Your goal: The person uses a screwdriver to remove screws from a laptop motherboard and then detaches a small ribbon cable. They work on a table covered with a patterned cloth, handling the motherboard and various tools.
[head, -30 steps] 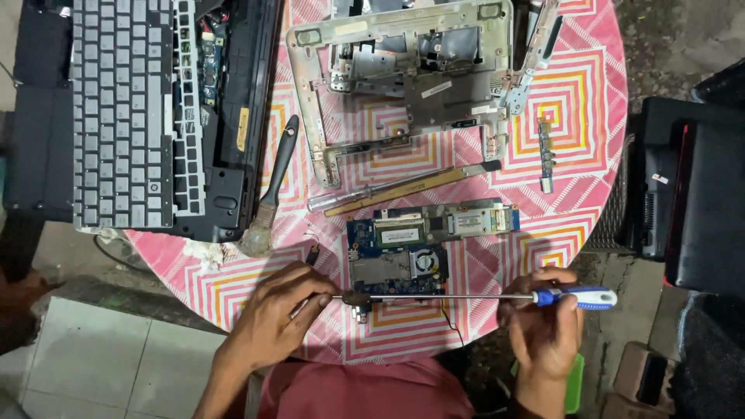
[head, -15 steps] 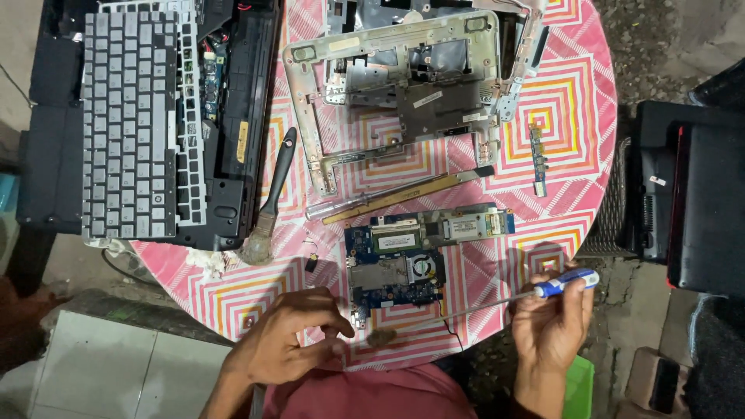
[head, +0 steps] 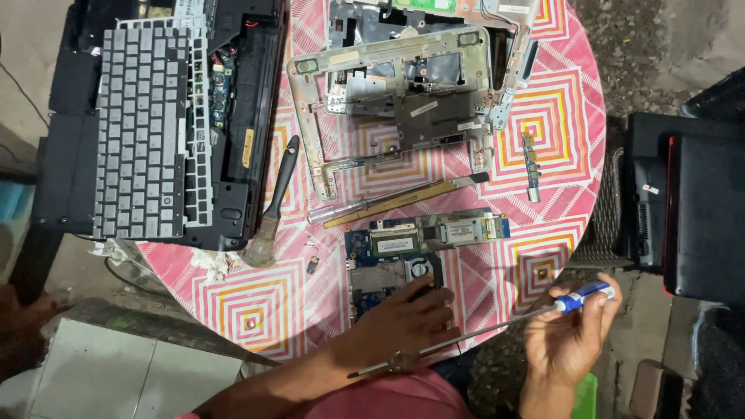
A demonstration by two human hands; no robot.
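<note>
since the last look my left hand (head: 407, 322) has slid up onto the blue circuit board (head: 396, 268) at the table's (head: 256, 302) near edge, fingers flat, gripping nothing. my right hand (head: 570, 341) is clamped on the blue-handled screwdriver (head: 481, 332), its long shaft slanting down-left.

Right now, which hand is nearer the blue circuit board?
Left. The left hand rests on the blue circuit board; the right hand is off to its right, holding the screwdriver.
</note>
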